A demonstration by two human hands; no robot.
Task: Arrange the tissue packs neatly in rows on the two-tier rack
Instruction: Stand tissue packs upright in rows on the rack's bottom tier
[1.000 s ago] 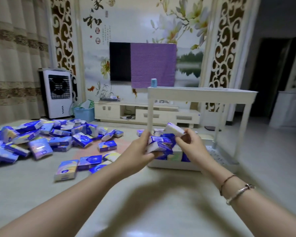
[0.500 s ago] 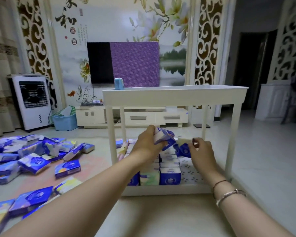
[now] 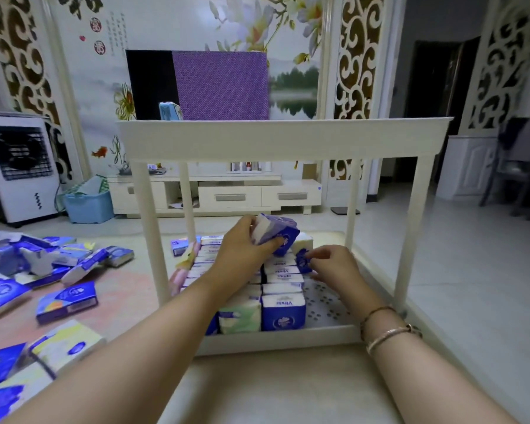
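A white two-tier rack (image 3: 283, 137) stands on the floor in front of me. Rows of blue and white tissue packs (image 3: 282, 310) stand on edge on its lower tier, filling the left and middle. My left hand (image 3: 242, 249) reaches under the top tier and grips a small bundle of packs (image 3: 277, 232) above the rows. My right hand (image 3: 334, 266) pinches a single blue pack (image 3: 302, 260) at the far end of the right-hand row. One light blue pack (image 3: 169, 111) stands on the top tier at the left.
Several loose tissue packs (image 3: 65, 298) lie scattered on the floor to the left. The perforated right part of the lower tier (image 3: 325, 304) is bare. A white air cooler (image 3: 19, 169), a blue basket (image 3: 88, 206) and a TV cabinet (image 3: 227, 194) stand behind.
The view has moved closer to the rack. Both hands carried the packs in under the top tier, and the right hand has lowered its pack to the end of the row.
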